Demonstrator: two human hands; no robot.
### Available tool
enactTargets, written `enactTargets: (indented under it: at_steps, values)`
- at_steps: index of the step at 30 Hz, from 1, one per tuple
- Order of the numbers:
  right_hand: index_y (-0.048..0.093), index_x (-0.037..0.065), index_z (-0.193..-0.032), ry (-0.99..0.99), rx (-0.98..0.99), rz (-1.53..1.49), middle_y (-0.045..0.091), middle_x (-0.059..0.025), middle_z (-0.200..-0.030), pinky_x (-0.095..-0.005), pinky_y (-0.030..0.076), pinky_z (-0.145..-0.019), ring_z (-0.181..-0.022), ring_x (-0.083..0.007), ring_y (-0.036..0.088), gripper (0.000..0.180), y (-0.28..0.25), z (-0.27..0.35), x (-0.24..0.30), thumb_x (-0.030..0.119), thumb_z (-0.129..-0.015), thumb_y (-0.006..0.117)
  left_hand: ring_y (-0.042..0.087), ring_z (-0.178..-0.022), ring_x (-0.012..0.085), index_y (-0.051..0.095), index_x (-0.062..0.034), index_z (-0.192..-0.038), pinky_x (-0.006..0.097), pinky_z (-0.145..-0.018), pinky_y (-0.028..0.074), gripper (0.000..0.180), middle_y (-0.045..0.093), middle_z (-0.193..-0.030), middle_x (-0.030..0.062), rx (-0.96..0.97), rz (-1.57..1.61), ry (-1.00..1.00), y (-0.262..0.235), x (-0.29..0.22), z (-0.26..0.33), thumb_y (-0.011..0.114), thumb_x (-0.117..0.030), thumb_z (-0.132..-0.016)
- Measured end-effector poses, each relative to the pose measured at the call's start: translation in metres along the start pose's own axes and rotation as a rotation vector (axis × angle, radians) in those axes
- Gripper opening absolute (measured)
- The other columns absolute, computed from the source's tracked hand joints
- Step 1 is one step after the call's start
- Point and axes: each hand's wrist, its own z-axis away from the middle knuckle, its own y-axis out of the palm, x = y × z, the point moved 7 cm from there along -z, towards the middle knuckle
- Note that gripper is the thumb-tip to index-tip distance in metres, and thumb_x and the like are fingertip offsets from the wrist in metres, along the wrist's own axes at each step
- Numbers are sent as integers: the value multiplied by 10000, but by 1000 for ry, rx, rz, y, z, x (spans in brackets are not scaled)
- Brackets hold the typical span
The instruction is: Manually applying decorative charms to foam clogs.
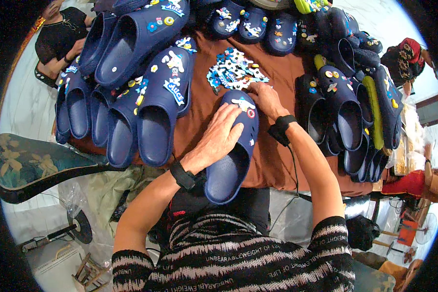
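Observation:
A navy clog (228,177) lies in front of me with its toe pointing away. Its upper carries a white character charm, a round red-and-white one and a small pale one. My left hand (216,136) lies over the upper, fingers stretched flat and thumb apart, pressing on the shoe. Just beyond the toe is a heap of shoe charms (233,70), mostly white, blue and black. At the heap's near right edge, my right hand (267,100) has its fingers bent and drawn together; whatever is between the fingertips is hidden.
Navy clogs with charms (155,107) are stacked at the left of the brown cloth (277,165). More stand along the back and right, with a yellow-green clog (374,112) among them. A dark patterned seat (39,160) juts in at left. Other people are beyond both sides.

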Motion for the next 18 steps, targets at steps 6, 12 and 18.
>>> enactTargets:
  at_steps: [6,12,18]
  values:
    - [616,-19,-948,110,-144,-319,683,-200,-898,-417,508,-770,-873,-339,664,198,-10,22,-15,97,-821,713,340,-1396,361,480,33,-1349,433,-1178,250,433,444,-1411,210,-20,12,6,1,0,-1,483,-201,-984]
    - [574,-17,-889,177,-167,-632,591,-57,-765,-315,471,-681,-741,-138,539,138,-30,94,20,45,-849,690,351,-1395,354,490,29,-1347,424,-1176,254,430,444,-1421,211,-29,34,-16,-3,0,2,479,-195,-979]
    - [619,-18,-956,189,-225,-614,639,-153,-876,-357,509,-725,-788,-258,630,158,-18,129,45,48,-842,707,343,-1408,344,498,20,-1340,420,-1184,243,421,445,-1430,199,-45,34,-51,-2,1,5,485,-200,-982]
